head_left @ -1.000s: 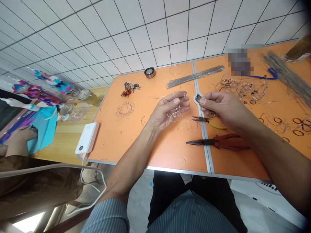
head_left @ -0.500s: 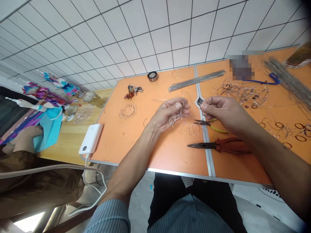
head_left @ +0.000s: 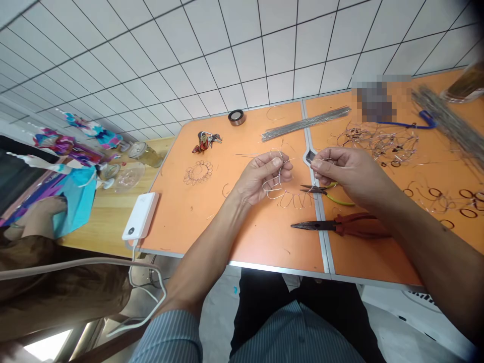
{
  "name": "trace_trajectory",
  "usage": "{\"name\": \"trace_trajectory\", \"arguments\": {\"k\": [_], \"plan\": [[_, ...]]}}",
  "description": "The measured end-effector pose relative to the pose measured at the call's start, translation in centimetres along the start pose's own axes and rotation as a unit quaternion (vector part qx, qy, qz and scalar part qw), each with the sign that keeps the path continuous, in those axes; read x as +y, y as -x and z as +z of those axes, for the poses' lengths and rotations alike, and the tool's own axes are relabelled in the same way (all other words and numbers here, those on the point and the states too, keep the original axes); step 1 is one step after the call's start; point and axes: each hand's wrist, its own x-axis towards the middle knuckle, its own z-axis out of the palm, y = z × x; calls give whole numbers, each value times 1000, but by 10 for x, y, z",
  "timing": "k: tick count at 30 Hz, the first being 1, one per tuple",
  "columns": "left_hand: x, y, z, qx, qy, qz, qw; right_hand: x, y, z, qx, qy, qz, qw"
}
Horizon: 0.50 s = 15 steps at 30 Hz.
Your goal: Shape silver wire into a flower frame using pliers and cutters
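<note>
Near the middle of the orange table (head_left: 242,247), my left hand (head_left: 264,175) pinches a thin, looped silver wire (head_left: 273,190) between thumb and fingers. My right hand (head_left: 335,167), to its right above the table's seam, has thumb and fingertips pressed together on a thin wire. Whether both wires are one piece I cannot make out. Below the hands lie a wavy wire (head_left: 297,200), small cutters with yellow-green handles (head_left: 340,201) and long-nose pliers with red handles (head_left: 357,225).
Behind lie a wire bundle (head_left: 306,123), a tape roll (head_left: 236,117) and an insect-like figure (head_left: 206,141). Wire tangles (head_left: 378,141) and dark rings (head_left: 469,213) are right. At left are a white power bank (head_left: 140,217) with a cable and another person's hand (head_left: 47,209).
My right hand has shifted very slightly, and the wire between the hands has changed its lie a little. Both hands keep their pinch.
</note>
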Motion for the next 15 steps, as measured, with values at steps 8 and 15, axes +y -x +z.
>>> {"name": "trace_trajectory", "arguments": {"k": [8,15], "plan": [[1,-2,3,15,-10,-4,1000,-3,0,0,37,74,-31,996],[-1,-3,2,32,-52,2,998,1,-2,1,44,118,-44,991]]}}
